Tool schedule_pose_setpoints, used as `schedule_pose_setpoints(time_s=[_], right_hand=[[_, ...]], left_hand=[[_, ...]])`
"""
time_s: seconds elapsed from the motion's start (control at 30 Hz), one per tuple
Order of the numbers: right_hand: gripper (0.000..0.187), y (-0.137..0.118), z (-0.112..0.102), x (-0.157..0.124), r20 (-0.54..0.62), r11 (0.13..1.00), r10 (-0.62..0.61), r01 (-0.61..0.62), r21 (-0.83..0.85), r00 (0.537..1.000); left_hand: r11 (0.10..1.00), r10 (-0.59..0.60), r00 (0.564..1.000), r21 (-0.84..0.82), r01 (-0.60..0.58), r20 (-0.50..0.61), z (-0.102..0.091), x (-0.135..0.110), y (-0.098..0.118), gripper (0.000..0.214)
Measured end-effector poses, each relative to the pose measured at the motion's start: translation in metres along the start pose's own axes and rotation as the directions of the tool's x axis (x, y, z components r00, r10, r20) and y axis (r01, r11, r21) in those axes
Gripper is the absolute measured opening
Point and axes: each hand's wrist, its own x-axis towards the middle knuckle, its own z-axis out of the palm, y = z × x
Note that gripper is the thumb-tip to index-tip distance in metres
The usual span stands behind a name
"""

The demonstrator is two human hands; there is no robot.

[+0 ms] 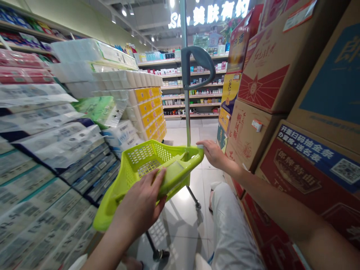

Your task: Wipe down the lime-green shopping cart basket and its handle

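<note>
A lime-green shopping cart (152,153) with a perforated plastic basket stands in the aisle in front of me, tilted in my view. My left hand (143,198) lies over its near handle rim, fingers on top and thumb lower down. With curled fingers, my right hand (212,152) grips the basket's right corner, beside a metal pole (187,116). A grey loop handle (198,67) is fixed to that pole above the basket. The visible part of the basket floor holds nothing. Thin legs with casters (161,255) reach the floor.
Stacked tissue packs (84,150) line the left side, with toilet rolls (126,79) behind. Large liquor cartons (261,75) rise close on the right, next to my right arm. Shelves of cosmetics (205,93) cross the far end of the tiled floor (205,225). My own leg (233,225) shows below.
</note>
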Motion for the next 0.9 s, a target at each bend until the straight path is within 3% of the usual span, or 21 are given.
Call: schedule_pose_setpoints(time_s=[0.23, 0.3, 0.43, 0.6, 0.7, 0.8, 0.83, 0.9], right_hand=[[0.032, -0.033, 0.003, -0.015, 0.085, 0.951, -0.249, 0.227, 0.212, 0.965], [0.031, -0.028, 0.002, -0.012, 0.085, 0.954, -0.196, 0.17, 0.246, 0.977], [0.03, -0.01, 0.003, -0.008, 0.025, 0.94, 0.026, -0.033, 0.34, 0.999], [0.024, -0.016, 0.01, -0.017, 0.016, 0.856, 0.142, -0.131, 0.5, 0.99], [0.02, -0.023, 0.02, -0.018, 0.072, 0.744, 0.316, -0.295, 0.599, 0.946], [0.025, -0.034, 0.035, -0.014, 0.146, 0.517, 0.558, -0.48, 0.709, 0.817], [0.029, -0.04, 0.04, -0.012, 0.178, 0.441, 0.586, -0.495, 0.748, 0.791], [0.035, -0.055, 0.047, -0.003, 0.24, 0.325, 0.553, -0.472, 0.82, 0.798]], left_hand=[[0.999, 0.041, 0.999, -0.022, -0.041, 0.005, -0.007, -0.012, -0.018, 0.06], [0.998, 0.055, 0.998, -0.034, -0.055, 0.001, -0.009, -0.015, -0.024, 0.062], [0.994, 0.088, 0.996, -0.057, -0.089, -0.02, -0.014, -0.022, -0.037, 0.06], [0.984, 0.124, 0.99, -0.122, -0.132, -0.069, -0.023, -0.034, -0.055, 0.053], [0.981, 0.066, 0.99, -0.174, -0.087, -0.121, -0.025, -0.044, -0.068, 0.047], [0.981, 0.067, 0.986, -0.172, -0.093, -0.152, -0.027, -0.052, -0.083, 0.045], [0.982, 0.089, 0.984, -0.155, -0.112, -0.154, -0.028, -0.053, -0.087, 0.044], [0.984, 0.124, 0.979, -0.111, -0.143, -0.161, -0.029, -0.055, -0.092, 0.044]])
